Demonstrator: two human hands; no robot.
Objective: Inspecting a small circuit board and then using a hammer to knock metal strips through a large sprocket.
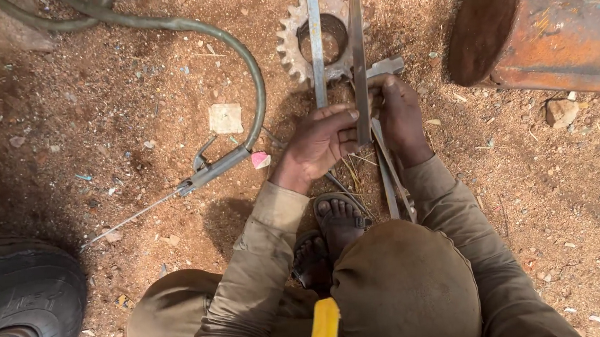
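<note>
I crouch over reddish dirt. My left hand (322,141) grips a flat grey metal bar (358,54) that runs up out of the top of the view. My right hand (399,114) holds the same bar from the other side, thumb near a short angled metal piece (385,67). A second thin bar (316,42) lies parallel to the left, crossing a rusty toothed sprocket (299,40). More metal strips (388,180) lie under my hands, toward my sandalled foot (339,218).
A welding electrode holder (210,170) with a thin rod lies at left, its thick hose (252,74) curving up and away. A rusty orange cylinder (548,28) sits top right, a tyre (23,296) bottom left. A yellow object (324,326) pokes up at the bottom.
</note>
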